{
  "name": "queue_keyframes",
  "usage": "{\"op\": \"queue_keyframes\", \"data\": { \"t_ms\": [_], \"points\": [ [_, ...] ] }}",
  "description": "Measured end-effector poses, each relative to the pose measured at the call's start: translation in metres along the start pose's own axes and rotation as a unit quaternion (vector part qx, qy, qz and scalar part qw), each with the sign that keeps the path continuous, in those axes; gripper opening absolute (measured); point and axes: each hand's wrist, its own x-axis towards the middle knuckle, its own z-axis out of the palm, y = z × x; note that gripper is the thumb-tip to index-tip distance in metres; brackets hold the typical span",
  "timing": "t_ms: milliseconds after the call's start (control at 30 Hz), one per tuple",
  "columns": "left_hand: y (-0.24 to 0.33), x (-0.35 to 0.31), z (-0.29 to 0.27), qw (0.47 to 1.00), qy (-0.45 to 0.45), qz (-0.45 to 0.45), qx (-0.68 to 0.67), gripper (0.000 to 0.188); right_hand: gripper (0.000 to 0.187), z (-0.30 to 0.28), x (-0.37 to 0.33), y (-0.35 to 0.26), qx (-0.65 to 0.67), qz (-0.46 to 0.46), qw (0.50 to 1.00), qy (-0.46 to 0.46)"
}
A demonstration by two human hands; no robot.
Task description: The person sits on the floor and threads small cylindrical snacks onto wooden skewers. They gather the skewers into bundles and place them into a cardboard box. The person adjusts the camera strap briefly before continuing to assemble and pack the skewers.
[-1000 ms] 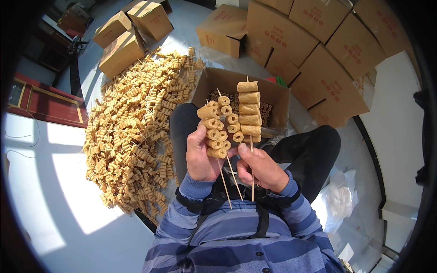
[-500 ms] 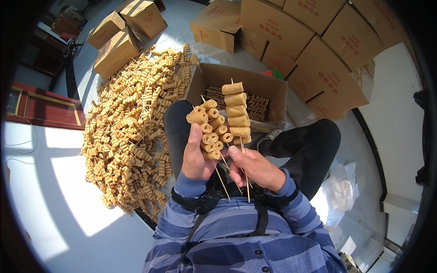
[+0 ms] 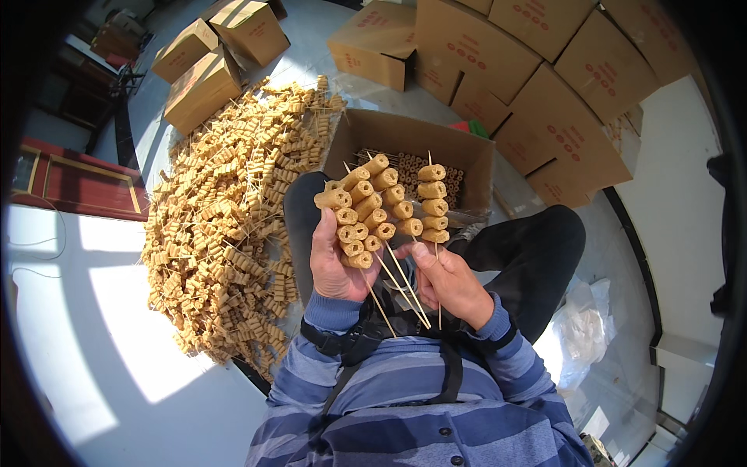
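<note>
My left hand [image 3: 336, 268] is closed round a bundle of skewers [image 3: 364, 210], each threaded with short, hollow, tan-brown rolls. Their bare sticks point down toward my lap. Close beside it, my right hand [image 3: 455, 286] pinches the stick of a single skewer [image 3: 433, 204], held nearly upright with its rolls in a column. Another skewer leans between the two hands, and its lower grip is partly hidden by fingers. Just beyond the hands stands an open cardboard box [image 3: 412, 132] with rows of similar skewers packed inside.
A large heap of loose skewers [image 3: 226, 226] covers the floor on my left. Cardboard cartons [image 3: 475, 47] are stacked at the far right, with more boxes [image 3: 204, 86] at the far left. Clear plastic sheeting [image 3: 583, 327] lies on the right. My bent legs [image 3: 529, 249] flank the box.
My right hand has moved slightly right with its skewer, which is now turned to show the rolls' open ends. More skewers now fan out from the bundle at the left hand.
</note>
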Motion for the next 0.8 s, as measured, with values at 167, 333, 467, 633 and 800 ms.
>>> {"op": "queue_keyframes", "data": {
  "t_ms": [167, 333, 467, 633, 800],
  "points": [
    [0.003, 0.000, -0.001, 0.999, -0.004, -0.023, 0.048, 0.073, 0.051, 0.002, 0.000, 0.002, -0.043, 0.019, 0.997, -0.058],
    [0.001, 0.001, -0.006, 0.996, -0.087, -0.027, -0.006, 0.079, 0.048, 0.004, -0.001, 0.000, -0.088, 0.075, 0.991, -0.074],
    [-0.001, 0.003, -0.007, 0.995, -0.093, -0.034, -0.008, 0.088, 0.055, 0.000, -0.001, -0.010, -0.195, 0.058, 0.975, -0.087],
    [0.000, 0.003, -0.007, 0.990, -0.127, -0.061, -0.009, 0.099, 0.061, -0.009, 0.004, -0.024, -0.247, 0.055, 0.959, -0.131],
    [-0.006, 0.007, -0.010, 0.989, -0.126, -0.073, 0.002, 0.103, 0.065, -0.025, 0.012, -0.033, -0.233, 0.096, 0.942, -0.223]
  ]
}}
